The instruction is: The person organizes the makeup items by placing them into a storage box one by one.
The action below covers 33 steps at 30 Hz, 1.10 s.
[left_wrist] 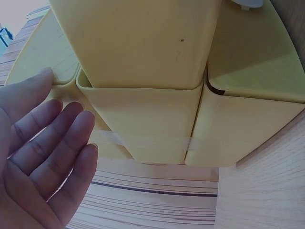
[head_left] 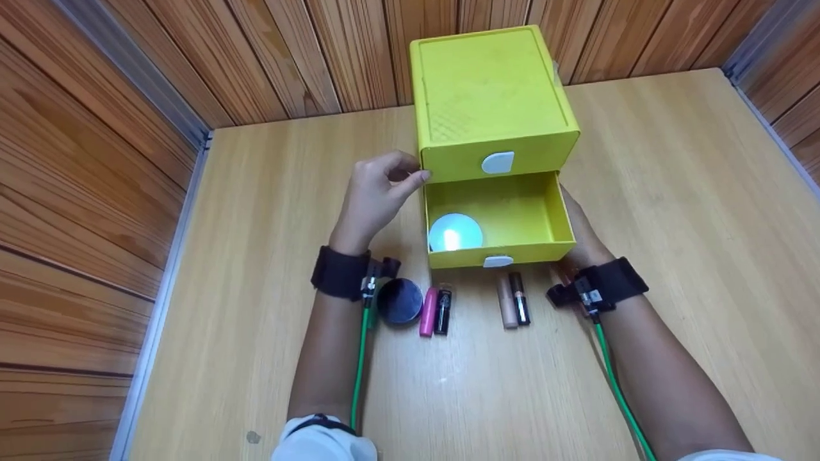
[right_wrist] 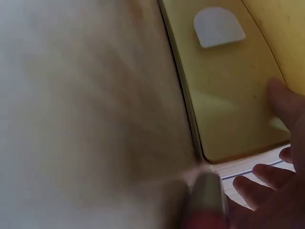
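Note:
A yellow drawer unit (head_left: 493,83) stands on the table, its lower drawer (head_left: 522,211) pulled out. Inside that drawer lies a round, shiny pale disc (head_left: 455,232) at the front left. My left hand (head_left: 378,198) is at the unit's left side, the thumb on the front corner by the upper drawer; its fingers (left_wrist: 71,157) are loosely spread beside the wall. Beside the lower drawer's right side is my right hand (head_left: 582,230), partly hidden by it. In the right wrist view its thumb (right_wrist: 286,102) rests at the drawer front, the other fingers extended alongside.
In front of the drawer lie a dark round compact (head_left: 400,301), a pink tube (head_left: 428,312), a black tube (head_left: 442,312), a beige tube (head_left: 507,306) and another black tube (head_left: 519,299). A blurred tube (right_wrist: 208,200) is near my right wrist. Wood-panelled walls (head_left: 269,57) enclose the table.

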Tool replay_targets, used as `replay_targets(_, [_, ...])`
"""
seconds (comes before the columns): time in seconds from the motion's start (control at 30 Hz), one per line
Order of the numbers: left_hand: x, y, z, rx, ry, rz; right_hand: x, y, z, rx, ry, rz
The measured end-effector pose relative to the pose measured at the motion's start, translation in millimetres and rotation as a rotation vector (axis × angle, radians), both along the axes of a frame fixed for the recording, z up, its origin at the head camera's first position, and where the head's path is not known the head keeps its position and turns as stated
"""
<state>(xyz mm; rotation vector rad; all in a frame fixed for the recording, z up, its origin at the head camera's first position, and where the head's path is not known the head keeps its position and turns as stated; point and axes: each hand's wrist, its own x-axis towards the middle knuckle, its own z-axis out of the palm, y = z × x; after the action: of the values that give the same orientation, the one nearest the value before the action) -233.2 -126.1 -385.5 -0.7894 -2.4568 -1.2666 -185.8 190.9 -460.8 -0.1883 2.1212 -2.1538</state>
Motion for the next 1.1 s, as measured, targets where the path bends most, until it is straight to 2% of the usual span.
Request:
replay_targets(0.07, [-0.2, -0.4, 0.7, -0.002, -0.007, -0.002, 2.3, -2, -0.6, 0.102, 0.077, -0.018])
replay_targets(0.17, [0.3, 0.0, 0.6, -0.002, -0.014, -0.001, 4.1, -1, -0.5, 0.193, 0.133, -0.040])
replay_targets(0.3, [0.0, 1.0, 0.1, 0.002, -0.014, 0.000, 3.9, 2, -0.9, 0.214, 0.119, -0.051])
replay_targets(0.5, [-0.4, 1.9, 0.1, -0.011, -0.021, 0.003, 4.4, 4, -3.5, 0.301, 0.157, -0.066])
replay_targets(0.57, [0.1, 1.3, 0.4, -0.016, -0.010, 0.009, 3.6, 4, -4.4, 0.301, 0.154, -0.066])
replay_targets(0.8, [8.3, -2.4, 7.4, -0.022, 0.079, 0.016, -0.5, 1, -3.3, 0.385, 0.244, -0.051])
replay_targets(0.93, [14.8, -2.9, 9.5, -0.021, 0.119, 0.012, -0.6, 2, -2.7, 0.341, 0.172, -0.061])
replay_targets(1.1, [21.8, -3.8, 5.5, -0.036, 0.113, 0.005, 1.2, 3, -2.6, 0.324, 0.130, -0.065])
